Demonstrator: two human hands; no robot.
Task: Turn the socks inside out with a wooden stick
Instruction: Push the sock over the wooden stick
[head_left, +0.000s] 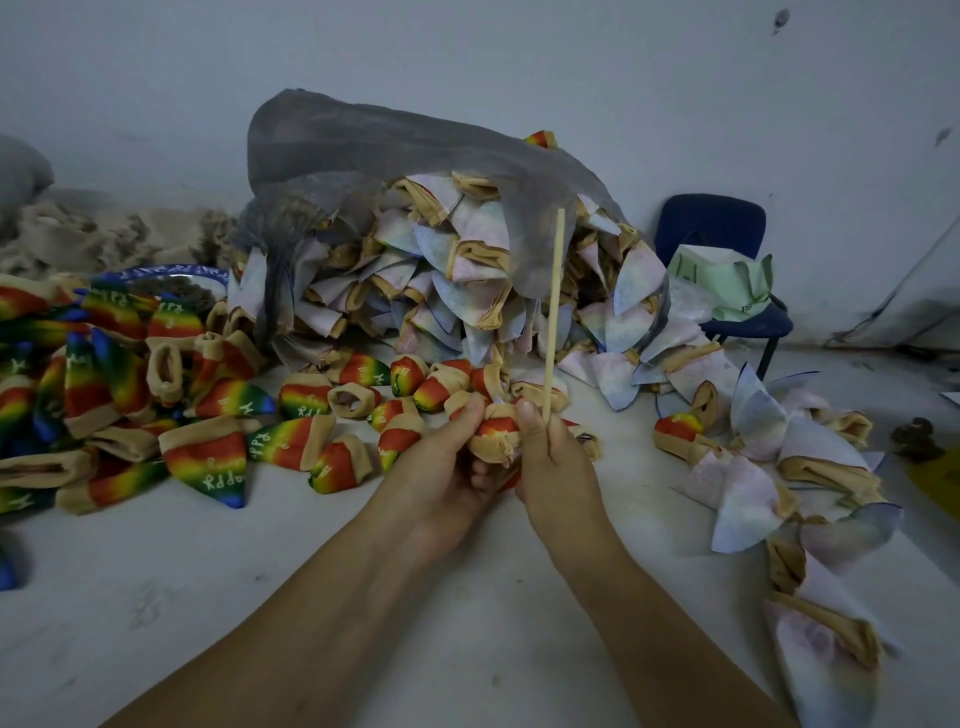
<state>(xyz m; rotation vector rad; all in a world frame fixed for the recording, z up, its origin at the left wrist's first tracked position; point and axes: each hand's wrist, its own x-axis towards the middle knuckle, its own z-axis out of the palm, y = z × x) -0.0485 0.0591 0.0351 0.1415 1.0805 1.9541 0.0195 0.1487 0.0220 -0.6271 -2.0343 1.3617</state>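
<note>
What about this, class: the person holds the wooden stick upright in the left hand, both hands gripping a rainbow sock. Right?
Wrong hand. The head view shows the wooden stick upright in the right hand, not the left hand; both hands do grip the rainbow sock.

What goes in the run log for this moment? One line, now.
left hand: grips rainbow sock | right hand: holds wooden stick upright | rainbow pile: left | pale pile: spilling from bag

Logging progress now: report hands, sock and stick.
Left hand grips rainbow sock, bunched. Right hand holds wooden stick upright beside it. Nothing blocking; loose socks lie beyond.
</note>
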